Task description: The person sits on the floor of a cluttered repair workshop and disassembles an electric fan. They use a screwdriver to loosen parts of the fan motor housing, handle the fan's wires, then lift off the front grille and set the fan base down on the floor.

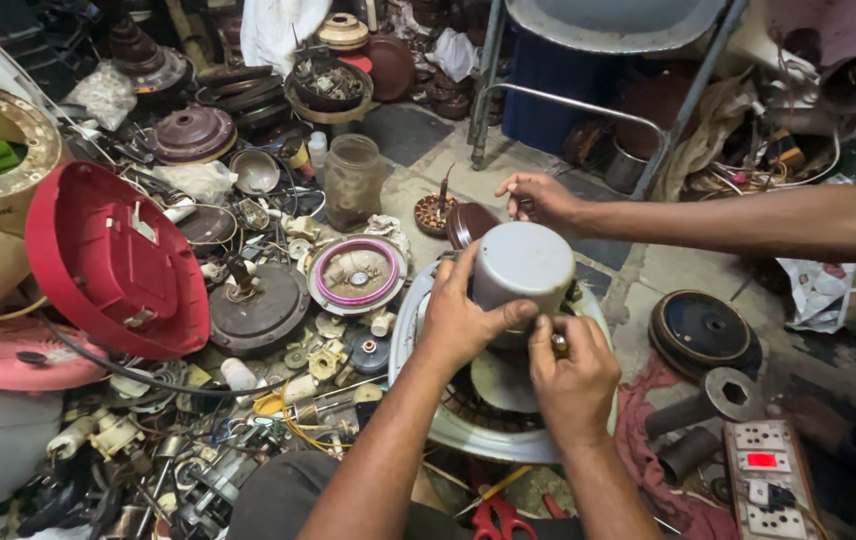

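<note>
Head view: left hand (463,320) clamps grey motor housing (523,265); right hand (573,370) pinches brass part (559,346)

Crumpled printed white bag (841,292) lies far right.

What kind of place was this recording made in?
Probably a small repair workshop for electric fans. The floor is crowded with round motor housings, a red fan cover and loose parts, and both hands grip a grey motor casing.

Left hand (463,320), right hand (573,375): bare, no rings, no gloves; forearms bare, no sleeves visible.
</note>
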Available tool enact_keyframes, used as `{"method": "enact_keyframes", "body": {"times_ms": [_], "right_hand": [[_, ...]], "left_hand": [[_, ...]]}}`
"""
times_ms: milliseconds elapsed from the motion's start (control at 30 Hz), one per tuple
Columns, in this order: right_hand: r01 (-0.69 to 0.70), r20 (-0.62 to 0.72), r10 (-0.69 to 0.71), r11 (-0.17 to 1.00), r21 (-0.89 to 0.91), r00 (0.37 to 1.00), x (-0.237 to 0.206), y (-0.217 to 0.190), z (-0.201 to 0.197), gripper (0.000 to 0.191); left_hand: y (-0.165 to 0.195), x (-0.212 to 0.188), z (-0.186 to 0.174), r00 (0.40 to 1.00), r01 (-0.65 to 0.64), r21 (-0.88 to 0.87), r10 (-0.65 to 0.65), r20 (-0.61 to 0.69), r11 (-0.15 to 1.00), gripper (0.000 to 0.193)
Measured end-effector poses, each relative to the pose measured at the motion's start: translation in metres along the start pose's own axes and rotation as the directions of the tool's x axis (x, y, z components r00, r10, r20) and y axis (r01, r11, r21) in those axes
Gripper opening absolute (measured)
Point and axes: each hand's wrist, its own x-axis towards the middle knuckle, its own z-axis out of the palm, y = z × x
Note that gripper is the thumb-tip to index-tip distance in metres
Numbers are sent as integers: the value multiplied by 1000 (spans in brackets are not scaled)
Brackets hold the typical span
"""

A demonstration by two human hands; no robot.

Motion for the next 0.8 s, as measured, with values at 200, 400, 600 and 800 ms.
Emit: {"method": "enact_keyframes", "body": {"times_ms": [200, 400, 600, 800], "right_hand": [[-66, -19, 68, 994, 89, 998, 1, 9, -23, 17], [-588, -48, 600, 794, 157, 798, 9, 49, -88, 27], [-753, 482, 594, 383, 535, 644, -23, 68, -99, 42], [-363, 315, 316, 926, 104, 895, -32, 42, -82, 37]], "left_hand": [[9, -3, 0, 995, -96, 12, 96, -29, 995, 144], [34, -13, -1, 1000, -21, 208, 18, 15, 978, 133], [39, -19, 1, 993, -102, 233, 112, -32, 967, 126], [38, -19, 4, 991, -113, 233, 125, -40, 966, 125]]}}
